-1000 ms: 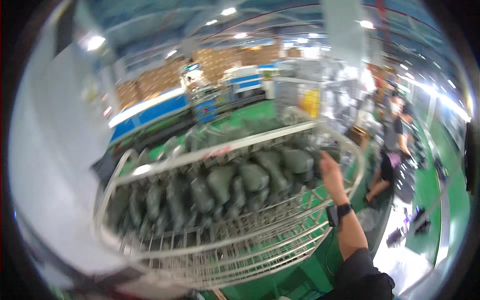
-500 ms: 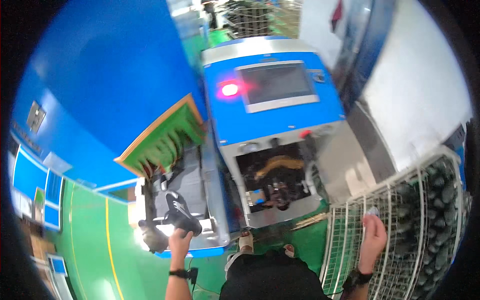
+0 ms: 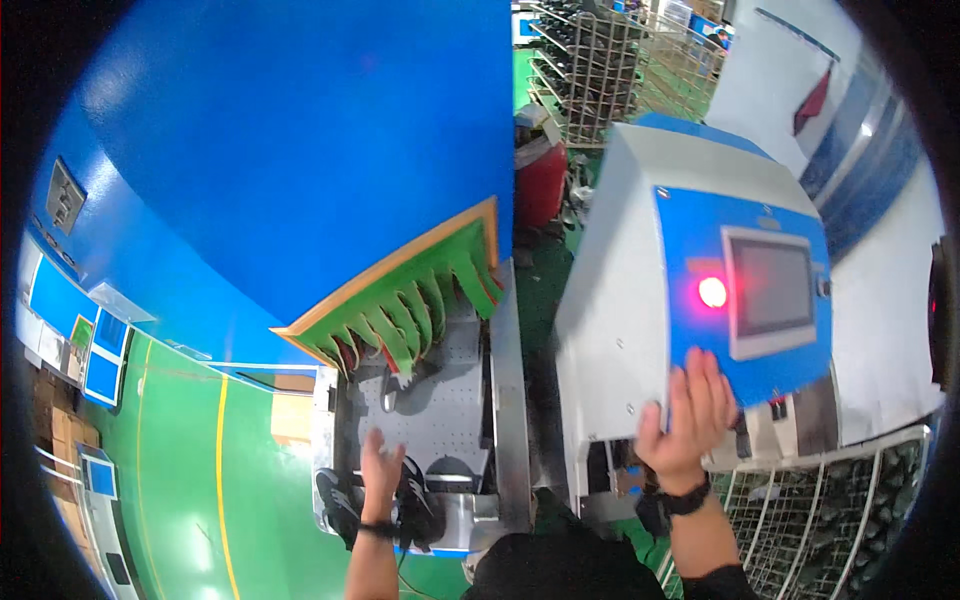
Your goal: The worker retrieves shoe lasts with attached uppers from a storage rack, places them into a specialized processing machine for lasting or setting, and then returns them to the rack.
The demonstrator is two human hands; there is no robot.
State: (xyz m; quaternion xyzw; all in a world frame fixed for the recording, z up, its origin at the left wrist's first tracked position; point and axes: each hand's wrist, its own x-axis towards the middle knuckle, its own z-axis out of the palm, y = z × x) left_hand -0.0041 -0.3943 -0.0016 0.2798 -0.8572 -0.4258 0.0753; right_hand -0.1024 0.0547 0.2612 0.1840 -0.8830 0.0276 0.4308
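Note:
My left hand, fingers apart, hovers over the near end of a grey perforated conveyor bed and holds nothing. A black shoe with white marks stands to its left, and another black shoe is on its right, partly hidden by my wrist. Farther in, a dark shoe with a light edge lies at the green strip curtain. My right hand rests with outstretched fingers on the lower corner of a blue machine panel, below its lit red light and screen.
A tall blue housing rises behind the curtain. Wire racks with dark items stand at lower right, and another loaded wire rack at the back. A red bin sits between the machines. Green floor with yellow lines runs along the left.
My left hand has let go of a black shoe at the conveyor's near end. My right hand has moved from the wire rack to the machine panel. The view has turned left.

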